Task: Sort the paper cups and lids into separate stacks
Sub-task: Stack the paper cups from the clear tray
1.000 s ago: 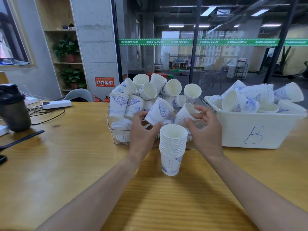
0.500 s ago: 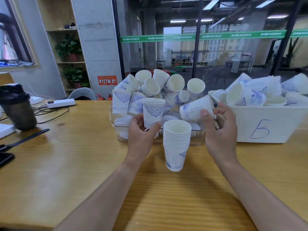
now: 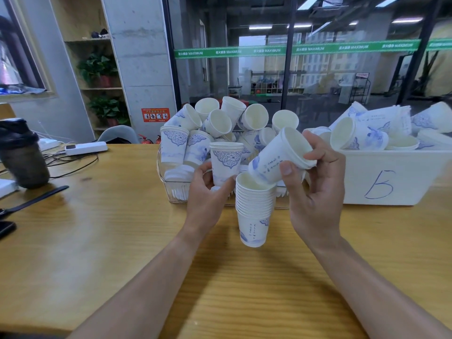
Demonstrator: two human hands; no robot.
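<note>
A stack of several nested white paper cups (image 3: 254, 211) with blue print stands on the wooden table in front of me. My right hand (image 3: 315, 192) grips a tilted cup (image 3: 274, 159), its base dipping into the stack's top. My left hand (image 3: 210, 194) holds an upright cup (image 3: 226, 160) with a blue pattern just left of the stack. Behind them a clear bin (image 3: 175, 189) is heaped with several loose cups and white lids (image 3: 177, 172).
A white tub marked "B" (image 3: 391, 177) full of cups sits at the right. A dark shaker bottle (image 3: 20, 152), a white power strip (image 3: 85, 146), cables and a black strap (image 3: 34, 199) lie at the left. The wooden table (image 3: 97, 241) stretches toward me.
My right hand has carried its cup left and down, tipping its base into the stack's top. My left hand has kept its cup upright beside the stack.
</note>
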